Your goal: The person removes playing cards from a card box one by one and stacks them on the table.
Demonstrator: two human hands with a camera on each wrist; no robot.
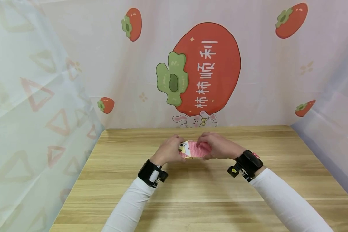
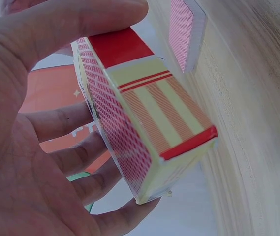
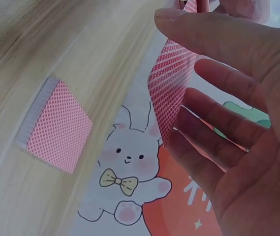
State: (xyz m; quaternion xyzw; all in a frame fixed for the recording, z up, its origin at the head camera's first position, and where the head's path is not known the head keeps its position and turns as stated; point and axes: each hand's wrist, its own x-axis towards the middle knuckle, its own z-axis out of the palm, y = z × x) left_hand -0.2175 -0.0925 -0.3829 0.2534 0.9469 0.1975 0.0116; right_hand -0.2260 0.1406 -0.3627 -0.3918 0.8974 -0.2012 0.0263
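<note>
A persimmon-print backdrop (image 1: 258, 64) is hanging at twelve o'clock, and a wooden table (image 1: 206, 196) is spreading below it towards six. The right hand (image 1: 217, 145) is reaching in from three o'clock, thumb and fingertips closing to a narrow pinch. The left hand (image 1: 171, 149) is gripping from nine, thumb and fingers parting only as far as the card box (image 2: 154, 113) between them. A stack of cards (image 3: 61, 128) is lying at nine o'clock in the right-wrist view. The patterned card piece (image 3: 171, 83) (one card or several, I cannot tell) is sitting in the right-hand pinch, meeting the box's three o'clock side. The step seems to be fitting or separating box and cards; the next move is probably calling for steady alignment and light pressure.
</note>
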